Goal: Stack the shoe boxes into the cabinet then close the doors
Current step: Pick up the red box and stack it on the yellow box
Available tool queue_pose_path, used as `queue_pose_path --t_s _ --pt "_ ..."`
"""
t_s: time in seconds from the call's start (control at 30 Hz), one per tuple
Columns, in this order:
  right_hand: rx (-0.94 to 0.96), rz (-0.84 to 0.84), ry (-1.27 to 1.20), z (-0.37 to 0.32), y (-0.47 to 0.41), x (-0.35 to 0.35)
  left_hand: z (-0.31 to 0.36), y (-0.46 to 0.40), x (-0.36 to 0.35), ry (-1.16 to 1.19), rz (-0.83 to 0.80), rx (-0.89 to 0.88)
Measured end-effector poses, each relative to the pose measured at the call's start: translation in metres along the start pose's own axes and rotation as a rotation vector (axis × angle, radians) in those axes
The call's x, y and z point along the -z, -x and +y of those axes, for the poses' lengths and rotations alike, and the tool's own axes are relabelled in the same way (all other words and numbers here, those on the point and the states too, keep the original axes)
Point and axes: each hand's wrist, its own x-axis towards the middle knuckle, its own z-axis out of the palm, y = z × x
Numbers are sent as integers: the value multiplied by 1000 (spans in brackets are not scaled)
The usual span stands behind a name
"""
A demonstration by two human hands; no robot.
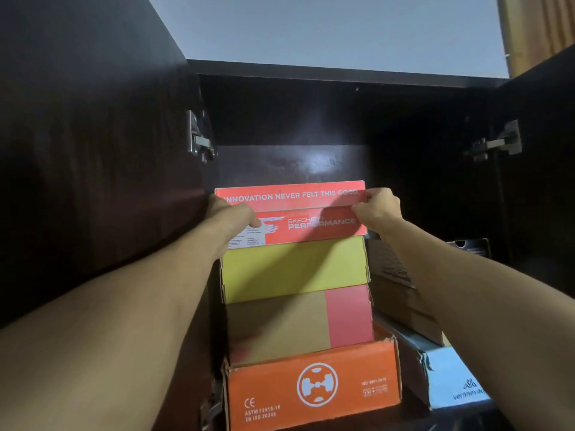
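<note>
Both hands were raised to the red shoe box (306,213) at the top of the stack inside the cabinet (342,119). Its left end was gripped by the left hand (231,213), the fingers wrapped around the corner and out of sight behind it. Its right end was held by the right hand (378,206), with curled fingers pinching the lid's front edge. The red box was seen resting on a yellow box (294,269), under which a brown and pink box (298,325) was stacked, and below that an orange box (314,390) at the bottom, standing out further toward the camera than those above. To the right of the stack, a light blue box (451,381) was placed low down, with darker boxes (401,290) piled behind and above it. Both cabinet doors, left door (93,150) and right door (541,166), were stood open, with metal hinges (199,138) visible on their inner edges.
</note>
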Motion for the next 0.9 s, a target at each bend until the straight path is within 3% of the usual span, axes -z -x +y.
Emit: queue_pose_path --t_s 0.17,0.27,0.43,0.63,0.77,0.9 --pt "24 -99 85 3 1 -3 -15 -12 -1 -111 -6 -34" --pt "30 -229 144 8 6 -4 -20 -15 -4 -338 -41 -14" --pt "104 -276 228 19 10 5 -25 -6 -12 -550 -56 -84" --pt "74 -244 280 24 27 39 -39 23 -29 -934 119 -460" --pt "25 -289 353 23 50 86 -25 56 -61 -881 -63 -553" --pt "-88 -347 432 27 84 145 -2 97 -107 -636 -420 -536"
